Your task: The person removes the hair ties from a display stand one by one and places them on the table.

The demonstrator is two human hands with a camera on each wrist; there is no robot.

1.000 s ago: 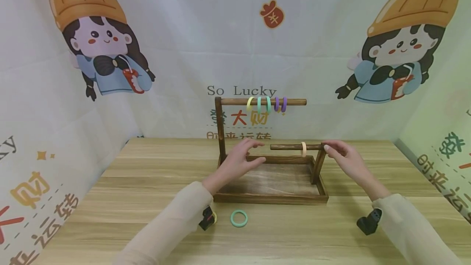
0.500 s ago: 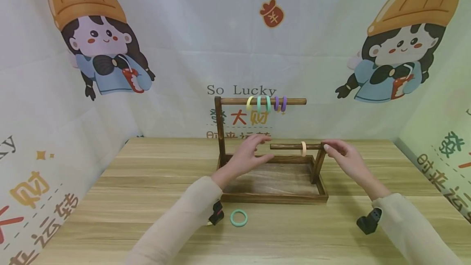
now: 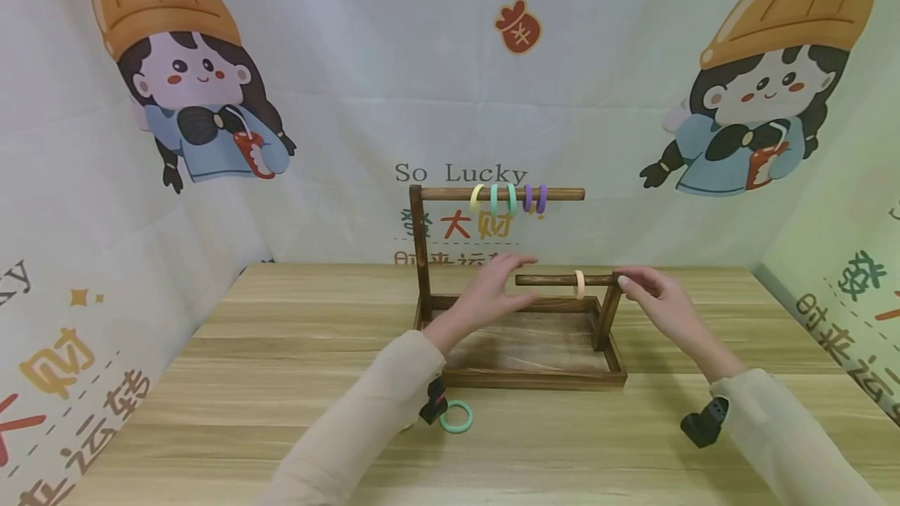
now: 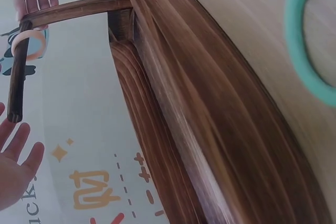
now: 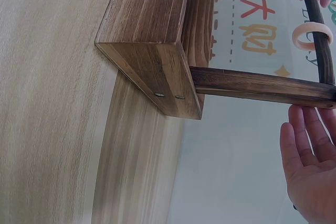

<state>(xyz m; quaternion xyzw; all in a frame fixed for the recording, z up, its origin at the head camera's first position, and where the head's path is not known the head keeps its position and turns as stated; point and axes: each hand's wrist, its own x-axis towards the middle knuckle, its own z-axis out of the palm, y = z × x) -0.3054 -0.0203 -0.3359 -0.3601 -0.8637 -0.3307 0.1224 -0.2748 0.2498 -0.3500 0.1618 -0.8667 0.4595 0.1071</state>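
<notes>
A dark wooden rack (image 3: 527, 379) has a tall post with an upper bar (image 3: 555, 194) and a short post with a lower rod (image 3: 541, 280). A peach ring (image 3: 580, 284) hangs on the lower rod. My left hand (image 3: 492, 287) is at that rod's free end, thumb and fingers apart with nothing between them. My right hand (image 3: 657, 295) holds the top of the short post (image 3: 608, 315), thumb in front and fingers behind. In the right wrist view, the right fingers (image 5: 307, 135) reach up to the post's edge. Yellow, green and purple rings (image 3: 511, 200) hang on the upper bar.
A green ring (image 3: 457, 429) lies on the wooden table (image 3: 211, 412) before the rack, close to the left wrist camera (image 3: 433, 400). A sliver of yellow shows beside the left sleeve (image 3: 366, 420). Behind the table hangs a printed white cloth (image 3: 366, 61).
My left hand has moved right toward the free end of the lower rod. The right hand has stayed at the short post, and the rings have kept their places.
</notes>
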